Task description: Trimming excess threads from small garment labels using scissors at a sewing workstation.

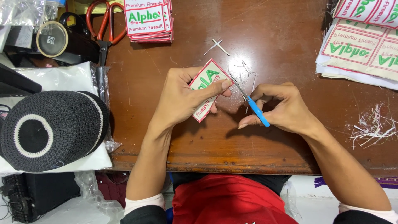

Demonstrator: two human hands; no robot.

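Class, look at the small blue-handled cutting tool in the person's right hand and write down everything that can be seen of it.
The blue-handled cutter is a slim thread snip: a bright blue, plastic-looking handle and thin metal blades. It lies slanted, its blades pointing up-left towards the edge of the embroidered patch, which the left hand holds. The right hand pinches the handle between thumb and fingers, above the brown wooden table. Whether the blades are open cannot be told.
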